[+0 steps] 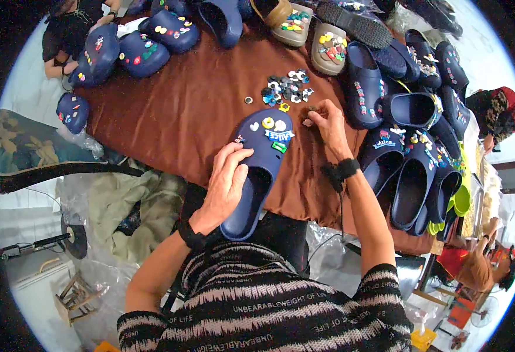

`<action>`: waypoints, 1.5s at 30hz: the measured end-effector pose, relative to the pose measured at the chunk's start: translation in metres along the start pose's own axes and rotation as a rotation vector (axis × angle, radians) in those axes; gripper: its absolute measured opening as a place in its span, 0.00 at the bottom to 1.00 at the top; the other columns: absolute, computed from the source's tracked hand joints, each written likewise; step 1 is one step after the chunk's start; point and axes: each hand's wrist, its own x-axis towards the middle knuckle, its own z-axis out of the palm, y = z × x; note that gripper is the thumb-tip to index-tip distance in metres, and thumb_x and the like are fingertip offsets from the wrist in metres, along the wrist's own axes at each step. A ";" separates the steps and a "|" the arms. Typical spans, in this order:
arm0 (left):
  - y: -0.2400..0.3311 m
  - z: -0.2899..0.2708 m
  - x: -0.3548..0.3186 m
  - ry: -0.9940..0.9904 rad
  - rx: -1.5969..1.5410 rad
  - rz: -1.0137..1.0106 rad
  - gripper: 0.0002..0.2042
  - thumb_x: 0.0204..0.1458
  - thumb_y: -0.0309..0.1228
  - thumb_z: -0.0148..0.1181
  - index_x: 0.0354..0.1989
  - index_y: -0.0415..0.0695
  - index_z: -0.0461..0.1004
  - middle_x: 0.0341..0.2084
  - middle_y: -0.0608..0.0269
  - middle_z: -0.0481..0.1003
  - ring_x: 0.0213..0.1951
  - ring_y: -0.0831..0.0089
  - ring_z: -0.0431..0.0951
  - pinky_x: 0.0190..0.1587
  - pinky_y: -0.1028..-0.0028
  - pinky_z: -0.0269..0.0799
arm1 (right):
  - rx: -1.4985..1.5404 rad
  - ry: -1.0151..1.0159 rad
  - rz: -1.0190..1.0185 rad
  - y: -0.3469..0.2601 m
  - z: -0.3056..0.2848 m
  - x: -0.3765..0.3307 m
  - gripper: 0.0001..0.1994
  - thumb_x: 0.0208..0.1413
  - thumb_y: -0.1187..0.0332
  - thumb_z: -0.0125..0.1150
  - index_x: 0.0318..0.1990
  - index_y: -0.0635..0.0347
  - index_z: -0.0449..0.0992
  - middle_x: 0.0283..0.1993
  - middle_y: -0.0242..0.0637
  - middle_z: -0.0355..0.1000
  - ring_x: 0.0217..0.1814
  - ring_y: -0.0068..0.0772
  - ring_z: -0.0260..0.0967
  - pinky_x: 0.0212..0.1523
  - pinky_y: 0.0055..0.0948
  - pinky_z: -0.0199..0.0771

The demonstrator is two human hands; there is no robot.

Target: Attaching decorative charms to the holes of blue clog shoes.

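Note:
A navy blue slip-on clog (263, 154) lies toe away from me at the front of the brown-covered table (175, 117). My left hand (223, 183) is on its left side, fingers over the upper, keeping hold of it. Fixed to its toe are a white heart, a yellow ring, a pale round charm, a blue-and-white lettered charm and a green one. Right of the toe, my right hand (331, 128) pinches a small pinkish shoe charm (308, 122), partly covered by the fingers. Beyond the toe lies a pile of small black, white and blue charms (287, 87).
Decorated navy clogs (389, 155) crowd the table's right side, with more navy clogs (143, 54) along the far left. Beige clogs (329, 50) stand at the back. One person (73, 35) is at the far left; others are on the right. A wooden stool (77, 298) stands lower left.

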 end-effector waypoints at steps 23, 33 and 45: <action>0.005 -0.002 -0.006 0.025 0.008 -0.023 0.15 0.66 0.30 0.46 0.56 0.38 0.71 0.58 0.46 0.65 0.63 0.52 0.64 0.66 0.60 0.58 | -0.122 -0.018 -0.528 -0.073 0.031 -0.138 0.14 0.53 0.80 0.60 0.47 0.60 0.76 0.44 0.43 0.73 0.42 0.51 0.75 0.39 0.41 0.78; 0.003 0.002 -0.005 0.041 -0.010 -0.016 0.14 0.66 0.30 0.46 0.56 0.38 0.71 0.59 0.46 0.64 0.63 0.51 0.63 0.67 0.59 0.57 | -0.126 -0.131 -0.440 -0.090 0.016 -0.140 0.13 0.57 0.79 0.58 0.50 0.62 0.75 0.49 0.45 0.69 0.45 0.53 0.74 0.42 0.43 0.77; 0.004 0.002 -0.007 0.022 -0.033 -0.041 0.16 0.67 0.31 0.43 0.58 0.38 0.69 0.60 0.46 0.62 0.64 0.51 0.62 0.68 0.60 0.55 | -0.065 -0.217 -0.464 -0.084 0.021 -0.137 0.18 0.52 0.84 0.57 0.51 0.62 0.74 0.48 0.46 0.68 0.50 0.52 0.71 0.46 0.42 0.75</action>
